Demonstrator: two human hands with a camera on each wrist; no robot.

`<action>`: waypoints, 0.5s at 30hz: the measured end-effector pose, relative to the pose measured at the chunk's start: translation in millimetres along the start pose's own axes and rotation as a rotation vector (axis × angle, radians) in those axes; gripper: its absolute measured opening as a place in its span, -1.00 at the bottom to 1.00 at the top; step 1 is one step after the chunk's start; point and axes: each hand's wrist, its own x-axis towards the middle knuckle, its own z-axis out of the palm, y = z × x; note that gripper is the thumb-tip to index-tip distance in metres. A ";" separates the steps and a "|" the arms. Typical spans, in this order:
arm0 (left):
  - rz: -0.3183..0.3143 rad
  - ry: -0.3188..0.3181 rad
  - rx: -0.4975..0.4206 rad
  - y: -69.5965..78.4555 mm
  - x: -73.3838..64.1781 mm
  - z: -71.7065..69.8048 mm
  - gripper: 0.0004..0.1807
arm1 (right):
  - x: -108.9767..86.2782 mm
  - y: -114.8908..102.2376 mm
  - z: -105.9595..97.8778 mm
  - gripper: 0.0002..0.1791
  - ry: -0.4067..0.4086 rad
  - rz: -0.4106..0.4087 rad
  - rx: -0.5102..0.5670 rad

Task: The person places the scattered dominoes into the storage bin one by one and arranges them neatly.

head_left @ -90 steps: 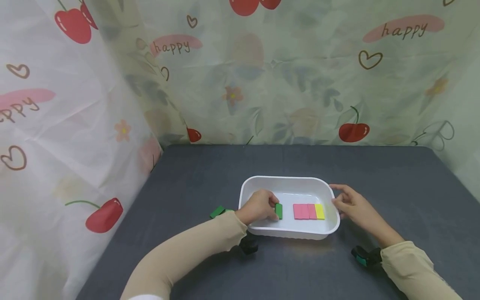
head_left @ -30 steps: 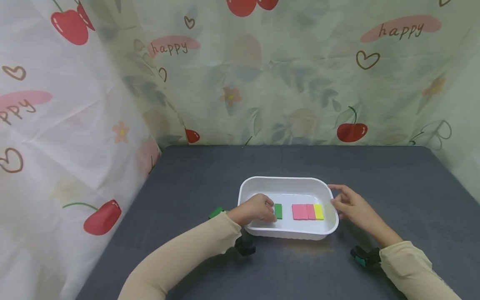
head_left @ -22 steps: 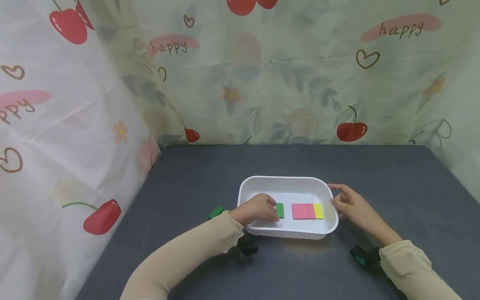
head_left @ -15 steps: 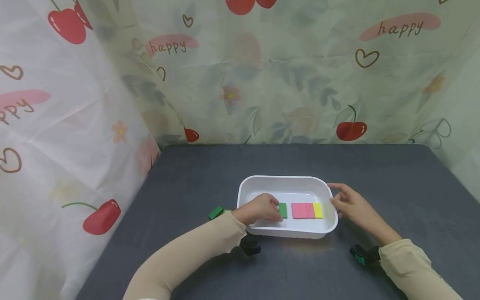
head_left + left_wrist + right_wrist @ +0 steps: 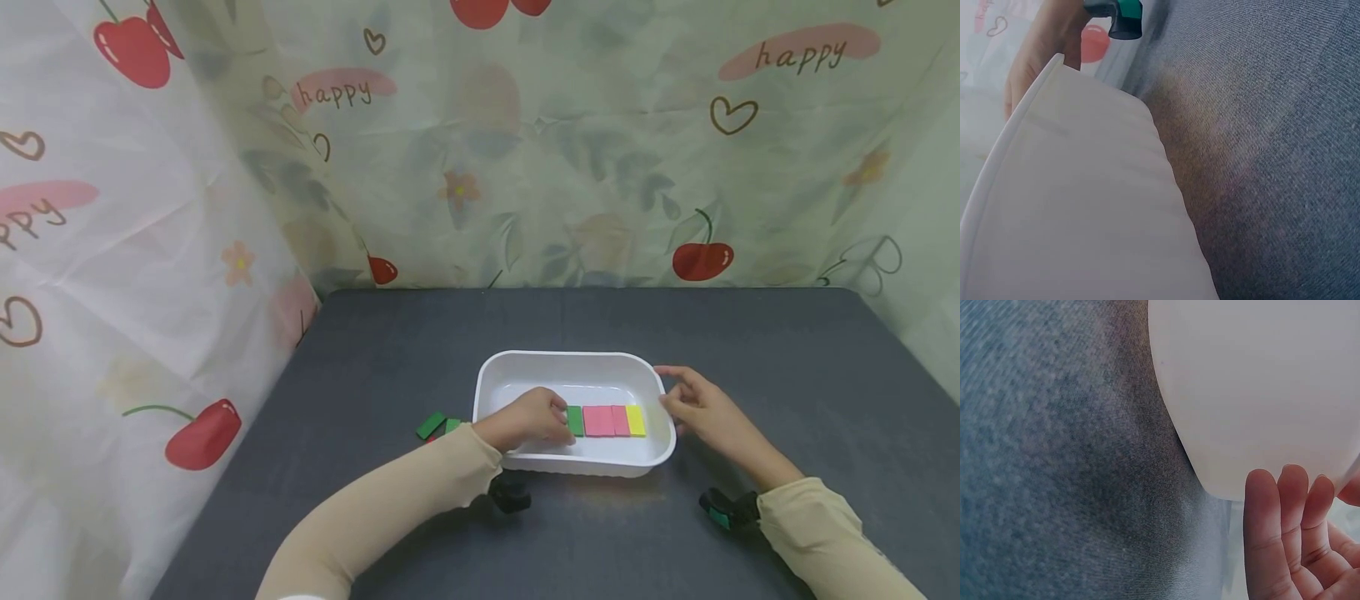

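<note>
In the head view, my left hand (image 5: 528,417) is inside the white plastic tray (image 5: 577,357). Its curled thumb and fingers hold a green tile (image 5: 575,421) at its left side, the fingertips partly covering it. That tile lies flat against the left end of a row made of pink tiles (image 5: 597,421) and a yellow tile (image 5: 636,421). My right hand (image 5: 693,408) holds the tray's right end. In the right wrist view, several fingers (image 5: 1263,519) lie against the tray's outer wall (image 5: 1254,394). The left wrist view shows only the tray's outside and the far hand.
Loose green tiles (image 5: 431,425) lie just left of the tray, with a bit of red beside them, partly behind the left sleeve (image 5: 405,483). The dark cloth-covered table (image 5: 420,333) extends around the tray. A printed curtain (image 5: 525,167) hangs behind the table's back edge.
My left hand has slid the green tile rightward across the tray floor until it meets the pink tiles. More loose tiles show by the left sleeve. The right hand stays at the tray.
</note>
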 end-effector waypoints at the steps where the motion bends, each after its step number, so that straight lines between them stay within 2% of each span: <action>1: -0.003 0.000 -0.007 0.4 0.0 0.5 -0.42 | 0.0 -0.3 0.0 -0.38 0.001 0.003 -0.002; 9: 0.012 -0.008 -0.042 1.2 1.2 3.3 -0.41 | -0.2 -0.5 0.2 -0.37 0.007 0.010 -0.013; 15: -0.001 0.001 -0.048 0.7 1.3 4.5 -0.40 | -0.2 0.4 0.8 -0.37 0.007 0.007 -0.012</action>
